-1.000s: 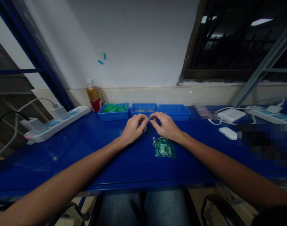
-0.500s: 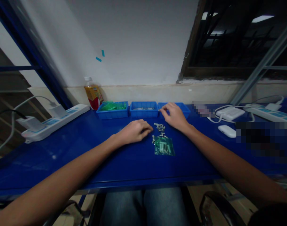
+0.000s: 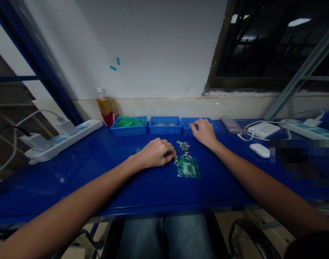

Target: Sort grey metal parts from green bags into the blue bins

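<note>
My left hand rests on the blue table, fingers curled, its fingertips beside a small metal part; anything between them is hidden. My right hand is at the right blue bin, thumb and fingers pinched together over its front; what they hold is too small to tell. Between the hands lies a loose pile of several small metal parts. Just in front of it, a green clear bag with metal pieces inside lies flat.
A middle blue bin holds metal pieces, and a left blue bin holds green bags. A bottle and a power strip stand at the left. White chargers with cables and a small white case lie at the right.
My right hand has moved right, from the gap near the middle bin to over the right bin. My left hand has shifted slightly right and toward me, closer to the metal part beside the bag.
</note>
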The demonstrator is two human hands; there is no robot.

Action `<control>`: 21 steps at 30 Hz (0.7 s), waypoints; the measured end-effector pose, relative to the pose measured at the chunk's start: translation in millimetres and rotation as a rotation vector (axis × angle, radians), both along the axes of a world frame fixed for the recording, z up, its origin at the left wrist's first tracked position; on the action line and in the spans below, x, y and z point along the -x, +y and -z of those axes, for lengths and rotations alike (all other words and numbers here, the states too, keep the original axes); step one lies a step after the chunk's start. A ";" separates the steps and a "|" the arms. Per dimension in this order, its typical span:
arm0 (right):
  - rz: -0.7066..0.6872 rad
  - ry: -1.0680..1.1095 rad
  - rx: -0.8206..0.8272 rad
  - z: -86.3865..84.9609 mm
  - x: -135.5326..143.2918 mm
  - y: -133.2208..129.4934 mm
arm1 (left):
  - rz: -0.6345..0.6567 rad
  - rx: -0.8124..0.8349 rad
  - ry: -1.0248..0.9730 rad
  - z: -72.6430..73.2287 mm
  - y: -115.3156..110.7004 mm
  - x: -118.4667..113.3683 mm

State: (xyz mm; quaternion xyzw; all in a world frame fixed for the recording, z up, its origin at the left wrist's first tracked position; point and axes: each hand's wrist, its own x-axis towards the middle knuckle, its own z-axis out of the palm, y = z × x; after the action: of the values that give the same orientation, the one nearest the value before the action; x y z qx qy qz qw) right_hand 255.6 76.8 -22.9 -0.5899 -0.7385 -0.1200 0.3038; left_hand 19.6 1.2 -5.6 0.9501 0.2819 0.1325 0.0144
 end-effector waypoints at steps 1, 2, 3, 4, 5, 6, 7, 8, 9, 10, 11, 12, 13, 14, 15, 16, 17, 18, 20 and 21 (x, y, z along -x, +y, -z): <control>-0.004 0.001 0.000 0.2 0.0 0.1 | 0.000 0.003 0.002 -0.1 -0.2 0.1; -0.009 0.003 -0.001 0.5 0.1 0.0 | -0.001 0.006 0.003 -0.1 -0.4 0.0; -0.014 0.005 -0.005 0.8 0.4 -0.2 | -0.003 0.008 0.004 0.0 -0.7 -0.2; -0.020 0.006 -0.008 0.9 1.0 -0.7 | -0.006 0.008 0.005 0.1 -1.0 -0.6; -0.026 0.006 -0.013 0.6 2.1 -1.6 | -0.009 0.005 0.007 0.3 -1.3 -1.1; -0.033 0.009 -0.019 -0.1 3.7 -3.0 | -0.013 -0.001 0.009 0.6 -1.6 -1.7; -0.042 0.015 -0.028 -1.4 5.8 -5.1 | -0.017 -0.010 0.010 0.8 -1.8 -2.3; -0.057 0.024 -0.038 -3.4 8.5 -7.9 | -0.023 -0.021 0.009 1.1 -1.8 -2.7; -0.078 0.036 -0.052 -5.8 11.9 -11.6 | -0.033 -0.035 0.006 1.3 -1.5 -2.7; -0.104 0.050 -0.070 -8.7 15.9 -16.1 | -0.051 -0.050 -0.002 1.4 -0.7 -2.3; -0.136 0.063 -0.089 -11.7 20.4 -21.3 | -0.076 -0.065 -0.015 1.5 0.6 -1.3; -0.172 0.073 -0.107 -14.6 25.5 -27.1 | -0.109 -0.079 -0.032 1.6 2.4 0.2; -0.212 0.076 -0.120 -16.9 30.8 -33.3 | -0.147 -0.090 -0.055 1.8 4.7 2.1; -0.255 0.071 -0.125 -18.5 36.3 -39.5 | -0.188 -0.096 -0.084 1.9 7.2 4.3; -0.298 0.061 -0.121 -19.1 41.7 -45.4 | -0.229 -0.095 -0.123 2.1 9.9 6.6; -0.341 0.047 -0.110 -18.7 46.8 -50.6 | -0.274 -0.085 -0.171 2.2 12.5 8.8; -0.380 0.030 -0.095 -17.5 51.3 -55.1 | -0.320 -0.066 -0.228 2.4 14.8 10.6; -0.412 0.012 -0.081 -15.7 55.1 -58.5 | -0.363 -0.040 -0.291 2.4 16.7 11.9; -0.450 -0.021 -0.065 -11.5 60.2 -62.4 | -0.426 0.019 -0.408 2.3 18.5 12.5; -0.457 -0.036 -0.067 -9.8 61.4 -63.0 | -0.442 0.045 -0.449 2.2 18.5 11.9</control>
State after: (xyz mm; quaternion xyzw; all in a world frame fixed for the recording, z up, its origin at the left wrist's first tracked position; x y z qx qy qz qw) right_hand 194.2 13.8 -13.0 -0.3947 -0.8538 -0.0829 0.3293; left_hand 7.7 19.7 -7.8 0.8123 0.4742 0.3326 0.0684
